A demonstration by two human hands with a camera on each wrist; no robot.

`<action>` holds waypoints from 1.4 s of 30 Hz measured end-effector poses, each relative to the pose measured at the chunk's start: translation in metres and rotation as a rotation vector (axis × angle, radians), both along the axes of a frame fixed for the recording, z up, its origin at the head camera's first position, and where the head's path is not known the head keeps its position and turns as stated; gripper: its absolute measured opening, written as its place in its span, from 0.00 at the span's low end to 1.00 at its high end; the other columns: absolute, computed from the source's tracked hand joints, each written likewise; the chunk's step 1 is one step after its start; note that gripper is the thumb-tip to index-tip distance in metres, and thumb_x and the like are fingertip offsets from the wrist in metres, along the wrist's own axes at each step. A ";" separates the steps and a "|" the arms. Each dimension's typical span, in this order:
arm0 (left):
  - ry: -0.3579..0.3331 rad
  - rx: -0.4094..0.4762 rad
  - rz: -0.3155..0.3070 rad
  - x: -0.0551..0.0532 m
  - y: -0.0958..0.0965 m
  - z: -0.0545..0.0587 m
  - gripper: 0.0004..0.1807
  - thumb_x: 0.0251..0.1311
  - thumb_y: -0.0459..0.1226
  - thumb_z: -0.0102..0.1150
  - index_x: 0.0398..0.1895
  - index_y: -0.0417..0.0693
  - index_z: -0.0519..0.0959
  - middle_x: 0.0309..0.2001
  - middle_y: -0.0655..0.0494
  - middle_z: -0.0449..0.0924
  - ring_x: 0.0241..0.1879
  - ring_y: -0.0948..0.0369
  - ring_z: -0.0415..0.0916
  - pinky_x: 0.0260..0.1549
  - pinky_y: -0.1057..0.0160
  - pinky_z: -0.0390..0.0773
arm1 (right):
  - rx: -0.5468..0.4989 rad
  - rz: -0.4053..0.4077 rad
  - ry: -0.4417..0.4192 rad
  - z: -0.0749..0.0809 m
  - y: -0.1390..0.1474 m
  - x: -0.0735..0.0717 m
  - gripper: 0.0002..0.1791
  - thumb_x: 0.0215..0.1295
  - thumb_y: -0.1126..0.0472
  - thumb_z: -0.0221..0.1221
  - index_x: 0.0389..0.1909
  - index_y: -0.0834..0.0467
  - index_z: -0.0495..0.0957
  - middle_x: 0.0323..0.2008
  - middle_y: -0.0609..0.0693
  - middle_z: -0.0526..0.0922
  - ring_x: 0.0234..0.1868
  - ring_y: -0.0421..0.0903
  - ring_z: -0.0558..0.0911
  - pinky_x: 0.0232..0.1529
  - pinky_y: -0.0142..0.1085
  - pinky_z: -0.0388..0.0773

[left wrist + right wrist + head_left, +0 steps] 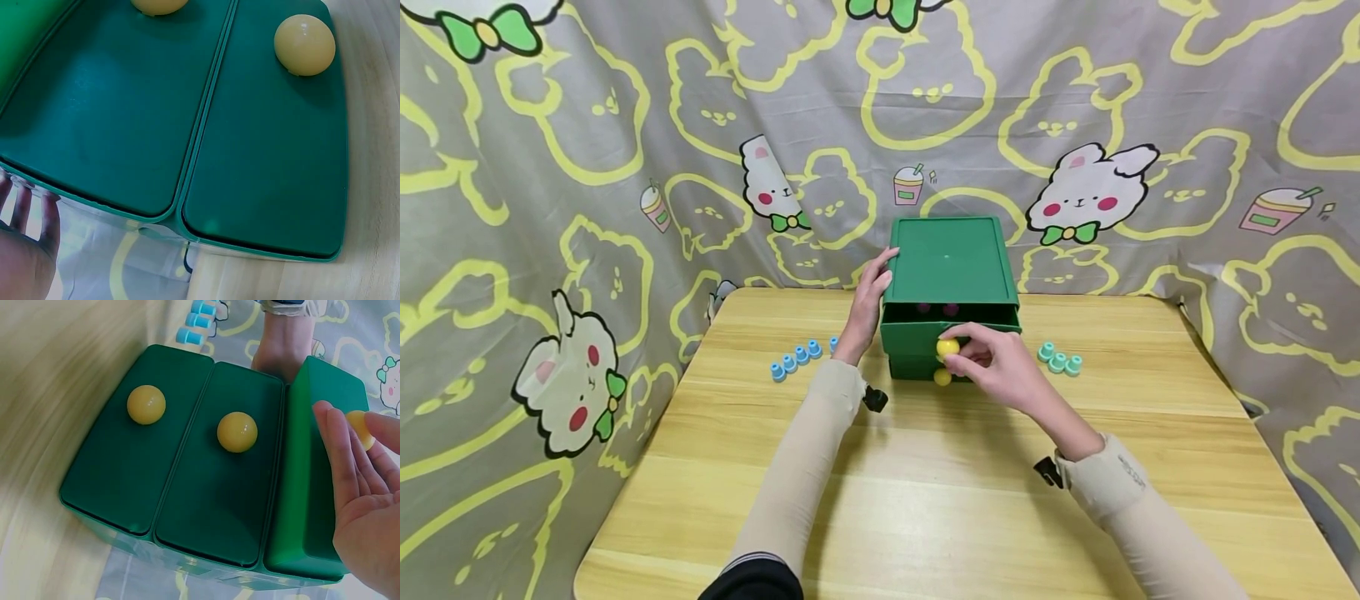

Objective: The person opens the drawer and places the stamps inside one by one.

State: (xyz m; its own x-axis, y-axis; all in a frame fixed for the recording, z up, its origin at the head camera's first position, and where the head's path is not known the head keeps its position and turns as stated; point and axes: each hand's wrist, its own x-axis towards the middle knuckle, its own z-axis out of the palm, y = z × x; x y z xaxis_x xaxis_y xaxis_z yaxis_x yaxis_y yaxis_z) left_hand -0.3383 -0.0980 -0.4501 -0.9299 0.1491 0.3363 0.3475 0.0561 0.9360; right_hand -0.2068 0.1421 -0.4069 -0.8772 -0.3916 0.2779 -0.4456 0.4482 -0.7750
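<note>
A green drawer box stands at the back of the table with its top drawer pulled partly out. Thumb and fingers of my right hand pinch the yellow round knob of that drawer. My left hand rests on the box's left side, fingers extended. Two more drawers show in the right wrist view, flush with the box, each with a yellow knob: the middle knob and the bottom knob. Purple items are dimly visible inside the open drawer; their kind is unclear.
Several small blue peg-like pieces stand in a row on the wooden table, left of the box. Three mint-green ones stand to its right. A patterned grey cloth hangs behind the table and along its left side.
</note>
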 end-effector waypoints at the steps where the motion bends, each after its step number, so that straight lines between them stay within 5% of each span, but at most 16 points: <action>1: 0.000 -0.001 -0.002 0.000 0.000 0.000 0.30 0.74 0.55 0.43 0.77 0.64 0.68 0.79 0.61 0.57 0.79 0.56 0.55 0.78 0.48 0.55 | 0.001 -0.002 0.000 0.000 0.000 -0.001 0.14 0.69 0.58 0.67 0.54 0.49 0.84 0.32 0.45 0.91 0.31 0.37 0.88 0.35 0.35 0.84; 12: 0.001 0.008 -0.027 0.000 0.000 0.001 0.30 0.77 0.49 0.41 0.80 0.57 0.64 0.81 0.55 0.54 0.80 0.53 0.52 0.78 0.47 0.52 | -0.015 -0.009 -0.035 -0.004 0.000 -0.012 0.14 0.70 0.58 0.66 0.55 0.49 0.83 0.33 0.46 0.90 0.34 0.41 0.89 0.36 0.36 0.85; 21: -0.008 0.037 -0.054 0.022 0.001 0.027 0.30 0.77 0.43 0.41 0.79 0.48 0.64 0.81 0.47 0.53 0.80 0.49 0.51 0.79 0.46 0.51 | -0.022 -0.015 -0.043 -0.003 -0.001 -0.020 0.14 0.71 0.59 0.66 0.55 0.49 0.83 0.33 0.47 0.91 0.33 0.41 0.88 0.36 0.37 0.86; 25: -0.010 0.039 -0.051 0.025 0.001 0.029 0.30 0.76 0.44 0.41 0.79 0.47 0.64 0.81 0.48 0.53 0.80 0.49 0.51 0.78 0.45 0.51 | -0.028 -0.015 -0.057 -0.004 -0.001 -0.023 0.14 0.71 0.59 0.66 0.55 0.50 0.83 0.34 0.49 0.91 0.33 0.42 0.89 0.37 0.36 0.86; 32: -0.014 0.016 -0.042 0.013 0.000 0.015 0.30 0.77 0.45 0.40 0.80 0.50 0.63 0.82 0.50 0.51 0.81 0.50 0.50 0.79 0.46 0.51 | -0.050 -0.020 -0.071 -0.006 -0.001 -0.029 0.14 0.71 0.60 0.65 0.55 0.50 0.84 0.34 0.51 0.91 0.37 0.56 0.90 0.38 0.36 0.86; 36: 0.000 0.002 -0.019 0.002 0.000 0.002 0.29 0.77 0.47 0.40 0.79 0.56 0.65 0.82 0.56 0.52 0.81 0.53 0.51 0.78 0.47 0.52 | -0.055 -0.024 -0.070 -0.008 -0.001 -0.032 0.14 0.71 0.60 0.66 0.55 0.50 0.84 0.33 0.51 0.91 0.37 0.57 0.90 0.38 0.37 0.86; 42: 0.020 -0.007 -0.006 -0.001 0.000 -0.001 0.29 0.75 0.51 0.42 0.78 0.61 0.67 0.80 0.61 0.55 0.79 0.56 0.54 0.78 0.48 0.54 | -0.044 -0.036 -0.062 -0.008 -0.002 -0.035 0.14 0.70 0.60 0.66 0.55 0.49 0.84 0.33 0.50 0.90 0.36 0.55 0.90 0.38 0.39 0.86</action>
